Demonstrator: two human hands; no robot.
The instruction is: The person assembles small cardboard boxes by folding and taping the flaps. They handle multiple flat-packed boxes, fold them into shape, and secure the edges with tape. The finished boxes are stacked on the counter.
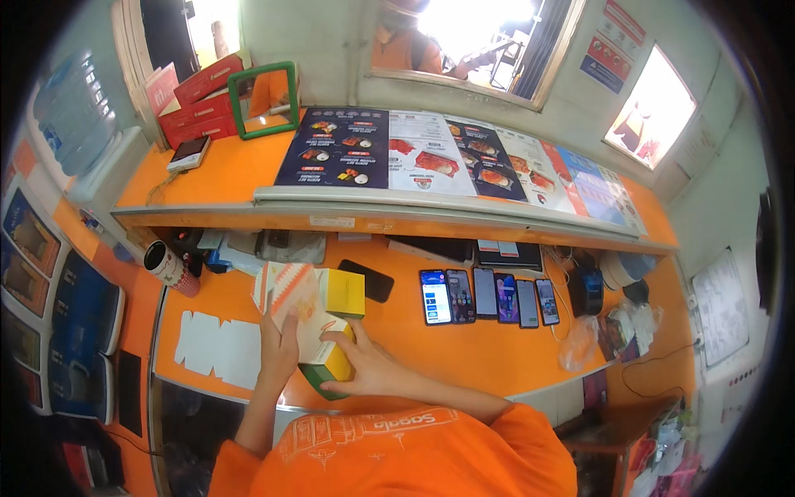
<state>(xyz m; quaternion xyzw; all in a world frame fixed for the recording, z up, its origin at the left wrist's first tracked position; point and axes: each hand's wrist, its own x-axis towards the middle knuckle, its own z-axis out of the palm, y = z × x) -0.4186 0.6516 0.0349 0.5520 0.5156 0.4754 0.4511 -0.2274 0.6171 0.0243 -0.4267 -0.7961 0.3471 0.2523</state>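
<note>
Over the near part of the orange counter I hold a white paper carton [310, 320] with an orange-red zigzag pattern. My left hand [280, 346] is closed on its left side, thumb on the front and the other fingers mostly hidden. Around a yellow end with a green edge [325, 373] my right hand [370, 363] is wrapped. A yellow box-shaped part [343, 293] shows just beyond; whether it belongs to the same carton I cannot tell. To the left lies a flat white cut-out sheet [217, 349]. A black phone [367, 280] rests behind the yellow part.
Several phones [495, 298] lie in a row to the right. A patterned cup [172, 269] stands at the left. Crumpled plastic bags [609, 335] and cables are at the right. A raised shelf [464, 222] with menu sheets crosses the back, with red boxes [201, 112] and a green-framed mirror [263, 101].
</note>
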